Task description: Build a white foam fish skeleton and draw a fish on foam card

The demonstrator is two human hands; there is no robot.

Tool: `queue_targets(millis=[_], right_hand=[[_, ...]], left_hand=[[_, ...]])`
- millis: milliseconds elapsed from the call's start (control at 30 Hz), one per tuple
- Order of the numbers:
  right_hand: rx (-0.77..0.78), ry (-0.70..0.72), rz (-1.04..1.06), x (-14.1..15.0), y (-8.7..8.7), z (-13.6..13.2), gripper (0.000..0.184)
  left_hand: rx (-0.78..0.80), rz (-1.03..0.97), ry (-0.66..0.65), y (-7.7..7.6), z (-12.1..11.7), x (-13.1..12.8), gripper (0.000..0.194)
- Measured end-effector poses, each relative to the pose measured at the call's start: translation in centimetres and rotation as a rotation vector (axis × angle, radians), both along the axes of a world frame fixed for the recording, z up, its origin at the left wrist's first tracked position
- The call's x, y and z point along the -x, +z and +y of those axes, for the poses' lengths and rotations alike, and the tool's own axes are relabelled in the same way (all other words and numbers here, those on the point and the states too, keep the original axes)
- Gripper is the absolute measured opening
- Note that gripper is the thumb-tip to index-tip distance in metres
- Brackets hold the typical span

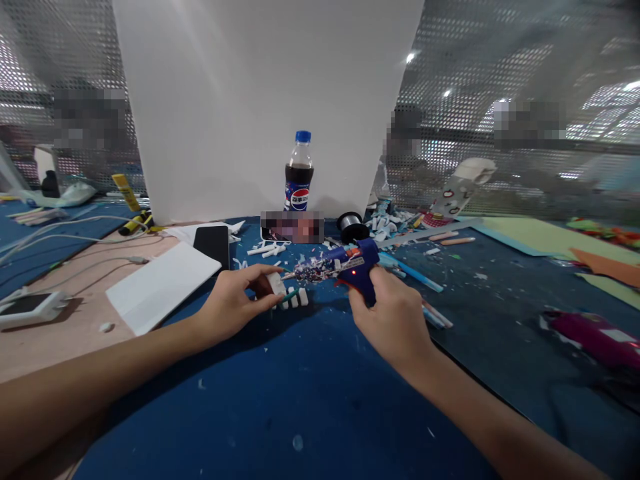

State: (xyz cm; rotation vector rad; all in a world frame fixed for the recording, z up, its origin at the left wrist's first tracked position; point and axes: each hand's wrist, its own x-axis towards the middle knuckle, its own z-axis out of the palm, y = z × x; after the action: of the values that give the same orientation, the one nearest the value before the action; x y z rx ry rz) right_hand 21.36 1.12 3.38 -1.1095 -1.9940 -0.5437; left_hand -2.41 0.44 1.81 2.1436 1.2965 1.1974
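Pinched between the thumb and fingers of my left hand [237, 297] is a small white toothed piece [276, 284], partly covered by the fingers. Several short white blocks [303, 297] show just right of the fingertips, and a thin green strip [291, 295] crosses in front of them. Whether blocks and strip are joined to the held piece I cannot tell. My right hand [393, 310] grips a blue hot glue gun [345, 263] by its handle, with a small orange light lit. Its front is crusted with scraps, and the nozzle points left, close to the white piece.
Behind stand a cola bottle [299, 177], a phone [293, 227] and a wire spool [353, 228] before a white board [270, 100]. White scraps [387, 223] lie at the back. White sheets [163, 287] are left; a magenta tool [595, 333] and a tumbler [457, 189] are right.
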Motion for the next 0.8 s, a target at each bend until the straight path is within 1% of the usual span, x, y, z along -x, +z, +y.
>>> queue_targets(millis=[200, 400, 500, 567, 667, 733, 800], right_hand=[[-0.017, -0.004, -0.008, 0.1, 0.09, -0.08, 0.014], [-0.013, -0.006, -0.014, 0.04, -0.02, 0.07, 0.009], [-0.071, -0.008, -0.047, 0.02, 0.1, -0.02, 0.007], [-0.13, -0.003, -0.097, 0.02, 0.25, -0.24, 0.01], [-0.199, -0.007, -0.193, -0.06, 0.43, -0.58, 0.012], [-0.199, -0.042, -0.211, -0.2, 0.53, -0.57, 0.012], [-0.123, -0.129, -0.166, -0.45, 0.81, -0.21, 0.01]], left_hand=[[-0.013, -0.008, 0.004, -0.15, -0.04, 0.05, 0.03], [0.0, -0.012, -0.004, -0.24, -0.02, 0.04, 0.03], [-0.013, 0.003, 0.006, -0.32, 0.03, 0.08, 0.029], [-0.03, 0.004, 0.006, -0.39, 0.07, 0.13, 0.03], [-0.091, -0.013, -0.006, -0.43, 0.08, 0.18, 0.031], [-0.132, -0.023, 0.004, -0.42, 0.03, 0.19, 0.032], [-0.147, -0.028, 0.034, -0.39, -0.07, 0.19, 0.033]])
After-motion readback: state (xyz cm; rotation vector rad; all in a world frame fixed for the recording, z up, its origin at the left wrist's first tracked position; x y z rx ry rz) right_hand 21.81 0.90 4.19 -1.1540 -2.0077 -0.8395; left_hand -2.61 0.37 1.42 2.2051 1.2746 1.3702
